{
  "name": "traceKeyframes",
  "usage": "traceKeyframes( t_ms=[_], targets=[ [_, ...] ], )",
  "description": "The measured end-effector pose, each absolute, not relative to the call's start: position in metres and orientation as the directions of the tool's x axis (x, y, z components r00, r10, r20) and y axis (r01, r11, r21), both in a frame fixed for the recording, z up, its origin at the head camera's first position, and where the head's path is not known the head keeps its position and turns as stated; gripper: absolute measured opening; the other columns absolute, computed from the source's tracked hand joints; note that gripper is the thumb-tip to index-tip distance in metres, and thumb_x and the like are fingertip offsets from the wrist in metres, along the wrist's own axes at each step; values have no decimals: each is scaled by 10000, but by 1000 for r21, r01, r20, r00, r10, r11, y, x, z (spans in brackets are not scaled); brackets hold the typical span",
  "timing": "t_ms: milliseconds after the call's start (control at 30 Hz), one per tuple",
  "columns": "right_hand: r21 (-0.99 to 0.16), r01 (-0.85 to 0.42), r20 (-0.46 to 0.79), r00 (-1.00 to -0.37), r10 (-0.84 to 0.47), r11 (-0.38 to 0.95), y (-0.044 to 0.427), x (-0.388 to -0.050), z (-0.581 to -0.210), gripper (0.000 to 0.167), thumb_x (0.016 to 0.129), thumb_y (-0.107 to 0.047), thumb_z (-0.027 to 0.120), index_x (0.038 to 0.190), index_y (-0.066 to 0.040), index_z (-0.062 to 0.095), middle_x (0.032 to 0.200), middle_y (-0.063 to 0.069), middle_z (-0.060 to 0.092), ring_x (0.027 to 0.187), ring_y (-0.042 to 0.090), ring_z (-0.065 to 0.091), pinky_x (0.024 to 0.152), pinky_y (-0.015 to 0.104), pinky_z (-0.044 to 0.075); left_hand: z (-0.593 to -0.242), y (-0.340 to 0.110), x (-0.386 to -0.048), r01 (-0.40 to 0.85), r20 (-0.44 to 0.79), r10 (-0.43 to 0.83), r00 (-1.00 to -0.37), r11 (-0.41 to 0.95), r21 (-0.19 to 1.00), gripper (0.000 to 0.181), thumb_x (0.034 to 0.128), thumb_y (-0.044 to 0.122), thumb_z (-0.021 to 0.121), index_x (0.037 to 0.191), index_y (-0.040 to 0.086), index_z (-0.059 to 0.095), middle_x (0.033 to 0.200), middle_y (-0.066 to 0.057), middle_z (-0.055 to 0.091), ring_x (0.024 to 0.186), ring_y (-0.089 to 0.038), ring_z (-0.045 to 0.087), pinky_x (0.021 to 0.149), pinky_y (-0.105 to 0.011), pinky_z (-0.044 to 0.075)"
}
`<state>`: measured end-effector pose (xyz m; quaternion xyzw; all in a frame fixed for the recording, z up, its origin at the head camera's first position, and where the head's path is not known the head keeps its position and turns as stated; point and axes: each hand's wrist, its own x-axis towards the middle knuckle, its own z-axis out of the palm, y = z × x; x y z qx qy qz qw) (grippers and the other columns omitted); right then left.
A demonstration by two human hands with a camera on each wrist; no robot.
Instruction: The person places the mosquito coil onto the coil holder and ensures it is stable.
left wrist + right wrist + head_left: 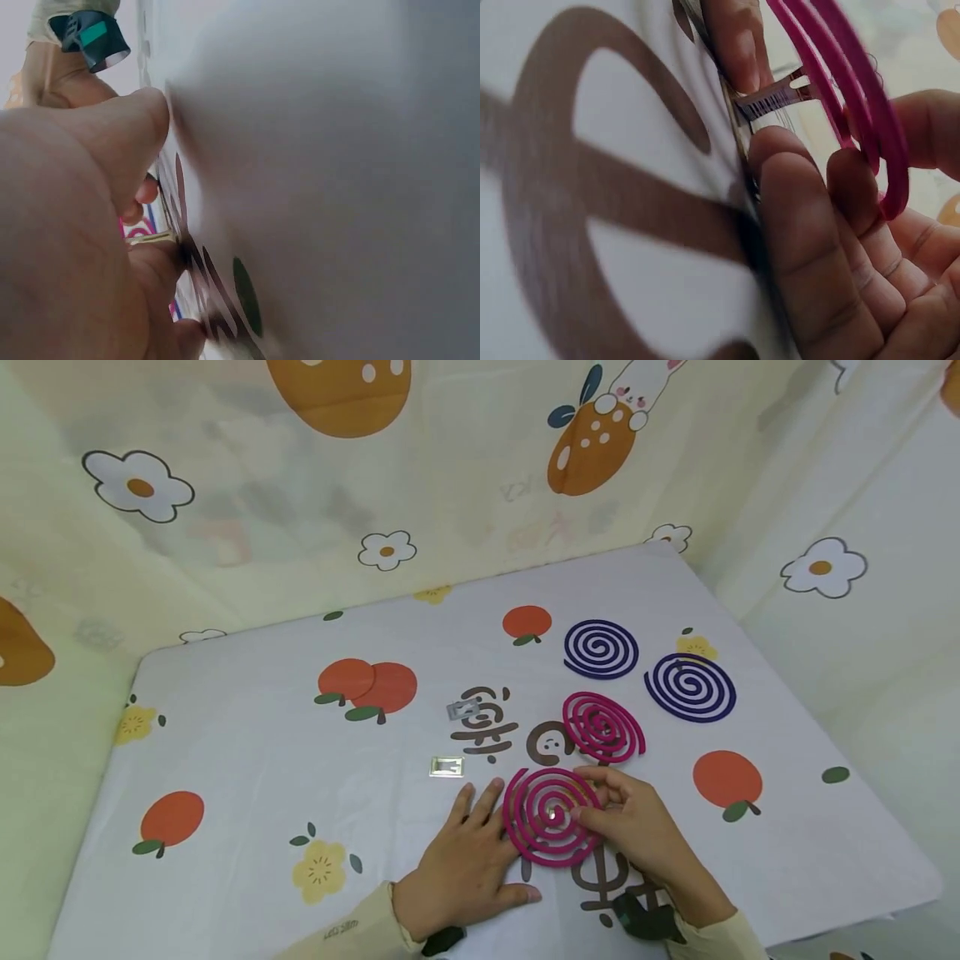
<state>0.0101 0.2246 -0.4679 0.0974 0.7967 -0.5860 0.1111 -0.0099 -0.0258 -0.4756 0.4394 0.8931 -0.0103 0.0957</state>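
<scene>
A pink spiral coil (552, 862) is pinched at its right side by my right hand (645, 822), thumb on top near the centre. My left hand (472, 868) lies palm down on the cloth, fingers spread, some fingertips hidden beneath the coil's left edge. In the right wrist view a slotted metal stand (776, 97) rises from the surface to the raised pink coil (862, 97), with a left fingertip beside its base. The stand's metal edge (154, 238) also shows by the left fingers in the left wrist view. Whether stand and coil are joined I cannot tell.
Beyond the hands, another pink coil (603, 727) lies on the printed cloth. Two dark blue coils (601, 648) (690, 687) lie farther back right. Two flat metal stands (447, 767) (462, 709) are left of them. A patterned curtain (262, 577) hangs behind the table.
</scene>
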Motion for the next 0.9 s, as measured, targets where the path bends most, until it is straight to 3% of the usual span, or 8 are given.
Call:
traceKeyframes(
  t_ms=[133, 433, 633, 900],
  targets=[
    [-903, 325, -328, -944, 38, 280, 236, 17, -467, 555, 891, -171, 825, 1398, -75, 622, 780, 99, 555, 582, 135, 504, 477, 248, 436, -474, -17, -10, 819, -171, 816, -552, 569, 72, 807, 956, 788, 427, 1616, 325, 400, 1699, -43, 322, 1597, -345, 175, 1254, -582, 201],
    [-916, 282, -263, -959, 103, 287, 277, 38, -471, 532, 919, -111, 789, 1410, -12, 607, 862, 112, 639, 677, 168, 615, 587, 264, 538, -470, 23, -5, 888, -145, 879, -454, 459, 4, 835, 968, 779, 414, 1655, 318, 302, 1738, -14, 214, 1598, -335, 174, 1256, -541, 232],
    [-910, 224, -193, -974, 122, 350, 310, 47, -474, 471, 947, -102, 761, 1381, 17, 621, 858, 78, 642, 727, 156, 609, 617, 241, 523, -471, 57, -2, 900, -158, 886, -436, 434, -45, 826, 974, 789, 376, 1657, 332, 288, 1748, -20, 173, 1603, -319, 155, 1267, -507, 214],
    [-901, 259, -209, -962, 177, 348, 347, 48, -474, 478, 974, -166, 752, 1378, 44, 604, 877, 41, 660, 764, 149, 634, 668, 243, 575, -470, 92, -5, 919, -171, 903, -393, 390, -51, 780, 997, 776, 317, 1643, 339, 326, 1729, 10, 239, 1597, -288, 181, 1277, -494, 182]
  ],
)
